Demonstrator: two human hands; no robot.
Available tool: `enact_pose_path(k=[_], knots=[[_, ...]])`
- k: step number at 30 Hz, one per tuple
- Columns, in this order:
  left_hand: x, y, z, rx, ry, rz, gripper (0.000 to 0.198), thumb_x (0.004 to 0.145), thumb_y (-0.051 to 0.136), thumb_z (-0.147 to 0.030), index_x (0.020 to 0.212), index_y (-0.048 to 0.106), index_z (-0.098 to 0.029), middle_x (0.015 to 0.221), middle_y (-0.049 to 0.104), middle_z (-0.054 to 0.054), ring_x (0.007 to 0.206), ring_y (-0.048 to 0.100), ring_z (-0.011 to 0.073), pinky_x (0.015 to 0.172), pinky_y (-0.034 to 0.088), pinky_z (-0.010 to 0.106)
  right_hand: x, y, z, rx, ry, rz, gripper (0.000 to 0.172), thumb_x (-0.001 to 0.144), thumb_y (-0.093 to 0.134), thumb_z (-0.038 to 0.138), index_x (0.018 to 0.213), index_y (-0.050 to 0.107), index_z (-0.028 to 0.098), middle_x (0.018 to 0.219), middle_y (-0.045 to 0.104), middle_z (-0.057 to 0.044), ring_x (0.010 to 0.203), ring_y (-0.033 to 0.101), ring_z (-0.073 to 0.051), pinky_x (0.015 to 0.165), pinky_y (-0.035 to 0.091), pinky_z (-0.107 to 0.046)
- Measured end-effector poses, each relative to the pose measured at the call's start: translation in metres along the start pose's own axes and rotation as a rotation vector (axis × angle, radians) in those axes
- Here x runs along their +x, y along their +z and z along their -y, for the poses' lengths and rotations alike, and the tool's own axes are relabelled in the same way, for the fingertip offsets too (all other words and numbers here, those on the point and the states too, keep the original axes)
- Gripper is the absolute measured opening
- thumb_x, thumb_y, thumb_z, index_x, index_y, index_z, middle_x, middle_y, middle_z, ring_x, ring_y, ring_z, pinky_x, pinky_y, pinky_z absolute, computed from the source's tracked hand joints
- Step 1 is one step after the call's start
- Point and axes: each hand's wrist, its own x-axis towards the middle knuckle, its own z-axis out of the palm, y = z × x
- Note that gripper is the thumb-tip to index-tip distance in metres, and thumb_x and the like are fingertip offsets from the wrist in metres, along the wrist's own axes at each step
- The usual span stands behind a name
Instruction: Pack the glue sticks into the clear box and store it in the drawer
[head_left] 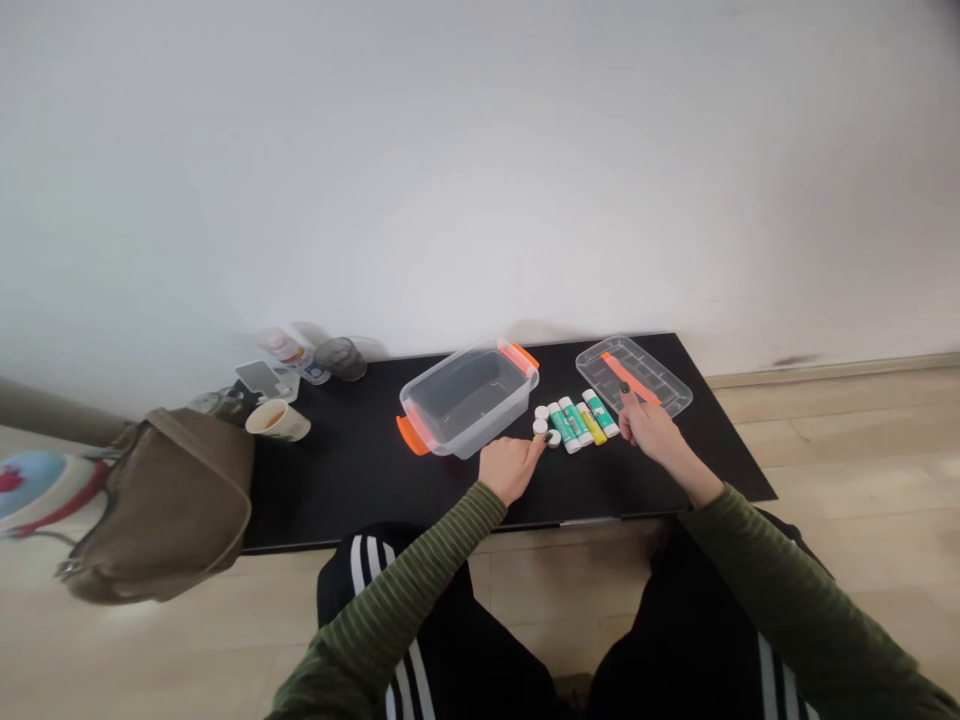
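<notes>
My left hand rests at the near side of a cluster of small items, with its fingertips at a white cap. Two more white caps lie just beyond it. Several green-and-white and yellow glue sticks lie side by side to the right. My right hand hovers beside them, its fingertips at the edge of a clear plastic lid with an orange strip. To the left stands a clear plastic box with orange handles. Neither hand clearly shows a held item.
Everything stands on a low black table against a white wall. At its left end are a paper cup, a phone, a bottle and a dark glass. An olive bag leans at the table's left edge.
</notes>
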Motion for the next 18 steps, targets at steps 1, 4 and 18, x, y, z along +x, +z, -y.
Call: enact_pose_path(k=[1, 4, 18], knots=[[0.000, 0.006, 0.002, 0.028, 0.046, 0.010, 0.047, 0.098, 0.036, -0.046, 0.072, 0.065, -0.019, 0.074, 0.063, 0.006, 0.071, 0.062, 0.0182, 0.057, 0.035, 0.027, 0.003, 0.000, -0.004, 0.024, 0.050, 0.020, 0.073, 0.100, 0.012, 0.053, 0.058, 0.063, 0.020, 0.058, 0.062, -0.004, 0.057, 0.057, -0.014, 0.060, 0.039, -0.025], [0.002, 0.025, 0.009, 0.057, 0.126, -0.017, 0.022, 0.095, 0.046, -0.035, 0.100, 0.063, -0.022, 0.105, 0.063, 0.005, 0.087, 0.062, 0.0166, 0.060, 0.040, 0.024, 0.007, 0.009, -0.011, -0.030, 0.061, 0.032, 0.042, 0.096, 0.037, 0.042, 0.078, 0.070, 0.022, 0.075, 0.070, -0.003, 0.074, 0.062, -0.016, 0.062, 0.037, -0.025], [0.014, 0.047, 0.015, 0.053, 0.132, 0.004, 0.009, 0.094, 0.049, -0.024, 0.101, 0.054, -0.022, 0.109, 0.058, 0.005, 0.094, 0.058, 0.0165, 0.072, 0.045, 0.026, 0.011, 0.053, 0.010, -0.401, 0.036, 0.079, 0.028, 0.094, 0.047, 0.039, 0.100, 0.068, 0.021, 0.101, 0.070, -0.010, 0.088, 0.066, -0.022, 0.069, 0.043, -0.028]])
